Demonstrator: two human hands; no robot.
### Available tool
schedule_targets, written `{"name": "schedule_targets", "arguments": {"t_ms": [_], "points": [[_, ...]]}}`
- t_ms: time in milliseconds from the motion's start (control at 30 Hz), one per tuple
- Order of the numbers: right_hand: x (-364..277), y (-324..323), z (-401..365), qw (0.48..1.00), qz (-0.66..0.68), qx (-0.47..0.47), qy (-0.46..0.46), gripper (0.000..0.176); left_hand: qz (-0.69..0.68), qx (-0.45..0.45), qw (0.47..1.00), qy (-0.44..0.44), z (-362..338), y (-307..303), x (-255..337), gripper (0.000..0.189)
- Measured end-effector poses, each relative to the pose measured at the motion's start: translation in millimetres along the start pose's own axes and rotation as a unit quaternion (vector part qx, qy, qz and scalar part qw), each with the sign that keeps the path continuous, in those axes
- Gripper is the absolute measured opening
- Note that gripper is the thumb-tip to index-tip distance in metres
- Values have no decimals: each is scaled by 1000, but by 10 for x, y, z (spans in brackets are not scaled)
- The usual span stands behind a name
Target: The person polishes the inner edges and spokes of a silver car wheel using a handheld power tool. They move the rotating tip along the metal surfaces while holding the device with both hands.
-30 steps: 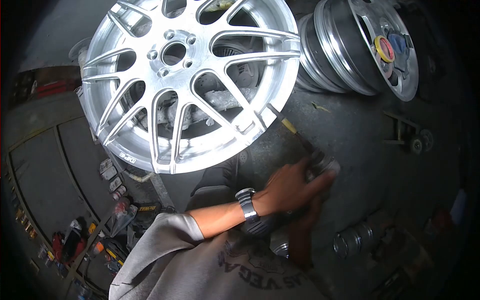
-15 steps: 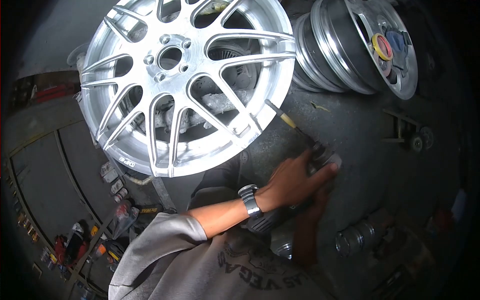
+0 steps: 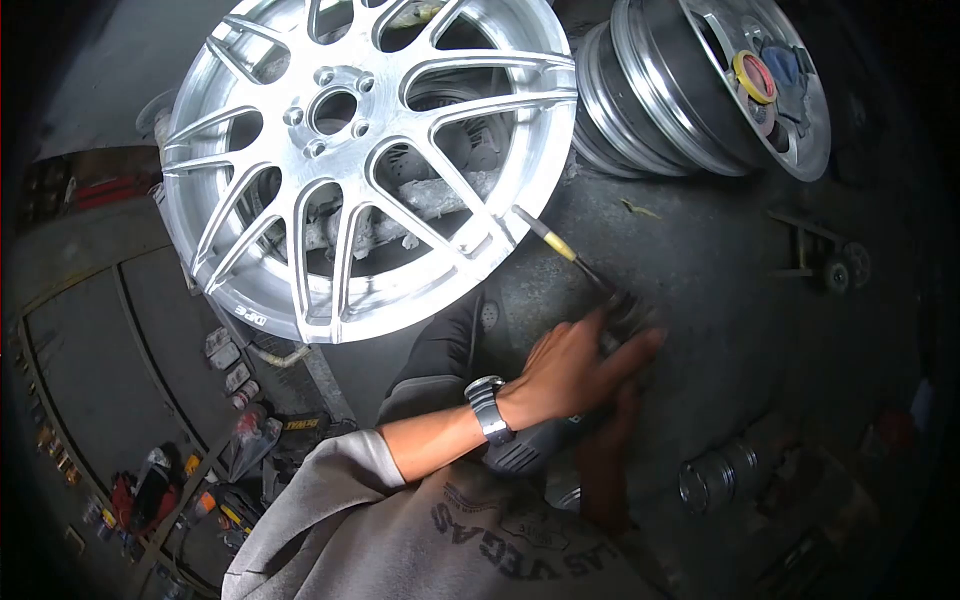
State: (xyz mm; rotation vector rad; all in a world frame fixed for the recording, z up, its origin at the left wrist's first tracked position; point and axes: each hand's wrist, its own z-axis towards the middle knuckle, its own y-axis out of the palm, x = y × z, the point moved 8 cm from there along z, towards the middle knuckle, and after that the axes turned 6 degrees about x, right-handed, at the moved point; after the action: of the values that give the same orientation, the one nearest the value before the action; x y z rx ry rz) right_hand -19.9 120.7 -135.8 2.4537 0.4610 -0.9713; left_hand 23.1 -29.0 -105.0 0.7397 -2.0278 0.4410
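Observation:
A dark die grinder [image 3: 520,450] is held across my front, its vented rear end near my watch wrist. My left hand [image 3: 560,375] wraps over the tool's front end, slightly blurred. Lower and in shadow, my right hand [image 3: 612,425] closes round the body from the other side. A thin shaft with a yellow band [image 3: 558,245] runs up from the tool, and its grey tip overlaps the edge of the bare silver alloy wheel [image 3: 310,180] at a spoke end. The wheel faces me, with several split spokes and a hub bore.
Another wheel [image 3: 690,95] lies stacked at the upper right with a yellow tape roll [image 3: 755,77] and blue cloth [image 3: 787,75] on it. A small wheeled stand [image 3: 838,270] is at the right. Tools and a clear bag [image 3: 255,440] lie at the lower left.
The die grinder and both hands have moved up and left a little. Its shaft tip has come from beside the rim to overlap the wheel near a spoke end.

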Motion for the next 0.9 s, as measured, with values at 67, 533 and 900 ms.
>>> {"name": "schedule_targets", "arguments": {"t_ms": [67,533,900], "points": [[-92,42,86,1000,-4,-2,-1,66,-4,8,1000,19,90,3,69,83],[-523,169,671,997,-41,-27,-53,62,-35,8,999,8,623,24,267,84],[-280,67,171,1000,7,-22,19,63,-53,39,998,14,88,5,139,72]]}}
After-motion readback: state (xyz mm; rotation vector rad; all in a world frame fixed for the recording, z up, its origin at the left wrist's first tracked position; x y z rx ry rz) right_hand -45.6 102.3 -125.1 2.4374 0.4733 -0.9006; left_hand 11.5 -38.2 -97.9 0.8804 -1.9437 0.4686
